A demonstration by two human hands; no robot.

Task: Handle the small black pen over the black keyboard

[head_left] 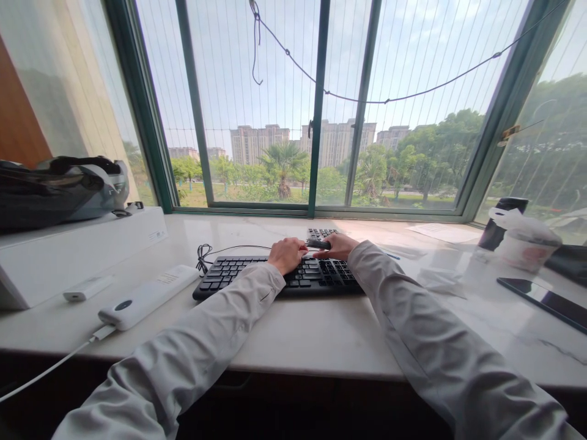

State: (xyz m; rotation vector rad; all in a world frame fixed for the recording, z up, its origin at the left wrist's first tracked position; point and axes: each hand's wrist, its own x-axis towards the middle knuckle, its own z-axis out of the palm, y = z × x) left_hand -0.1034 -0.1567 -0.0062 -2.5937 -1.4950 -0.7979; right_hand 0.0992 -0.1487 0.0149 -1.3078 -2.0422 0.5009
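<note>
A black keyboard lies flat on the pale countertop, and keycaps look to be off part of its right side. Above its back edge, my right hand is closed around a small dark tool that looks like a little brush, its tip pointing left. My left hand meets that tip over the middle of the keys, with fingers pinched together. Whatever they hold is too small to make out. Just behind both hands sits a group of loose black keycaps.
A coiled cable lies left of the keyboard. Further left are a white power bank, a small white device and a white box bearing a dark bag. A phone, plastic-wrapped cup and clear bag lie right.
</note>
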